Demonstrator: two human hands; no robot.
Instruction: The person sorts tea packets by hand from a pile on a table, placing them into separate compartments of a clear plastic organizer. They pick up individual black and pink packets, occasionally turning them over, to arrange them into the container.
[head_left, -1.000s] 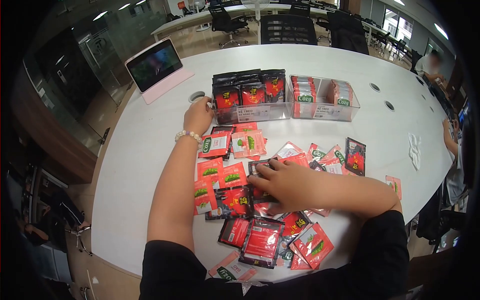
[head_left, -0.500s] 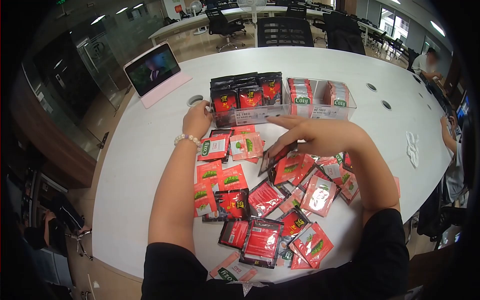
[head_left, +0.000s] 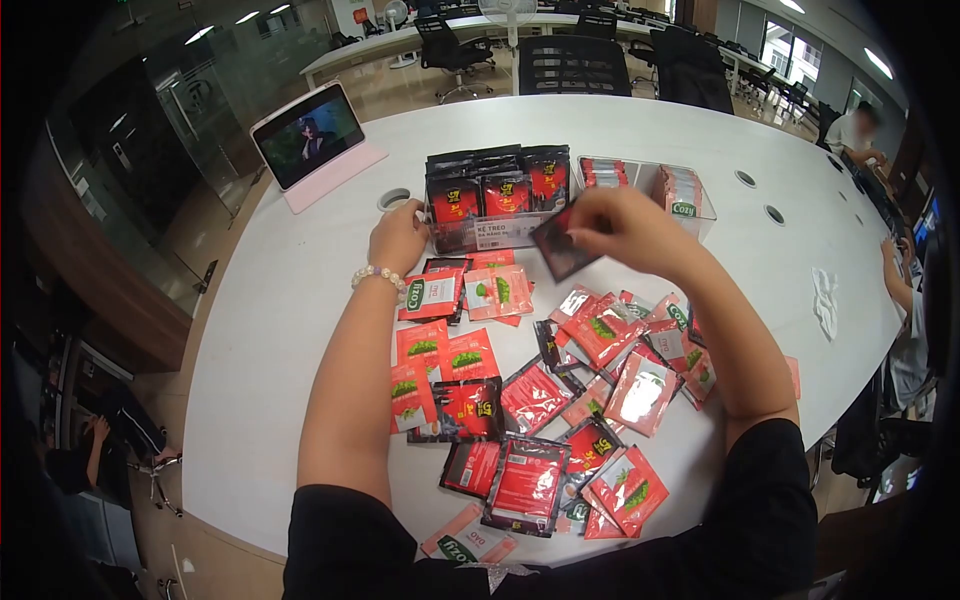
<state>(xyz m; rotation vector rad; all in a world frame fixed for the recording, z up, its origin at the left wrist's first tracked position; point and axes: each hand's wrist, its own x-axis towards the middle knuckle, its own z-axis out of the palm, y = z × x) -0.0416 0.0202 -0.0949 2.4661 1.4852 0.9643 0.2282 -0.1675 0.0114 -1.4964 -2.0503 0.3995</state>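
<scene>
My right hand [head_left: 625,228] pinches a dark coffee sachet [head_left: 562,248] by its upper edge, tilted in front of the clear plastic box [head_left: 505,233]. Black-and-red coffee sachets [head_left: 505,192] stand upright in rows in that box. At its left end my left hand [head_left: 398,238], below a bead bracelet, grips the box's side; the fingertips are partly hidden. Below the hands lie loose pink Cozy tea sachets [head_left: 640,392] and more coffee sachets [head_left: 524,484], overlapping in piles. The right box [head_left: 708,215] holds Cozy sachets in two stacks, partly covered by my right hand.
A tablet [head_left: 308,138] in a pink case stands at the back left of the white table [head_left: 270,400]. Crumpled white tissue [head_left: 825,303] lies on the right. Cable holes [head_left: 774,214] dot the tabletop. Other people sit along the right edge, and one is at the lower left.
My right hand has lifted the coffee sachet from above the loose pile up to the front of the box, turning it more upright. My left hand stays at the box's left end.
</scene>
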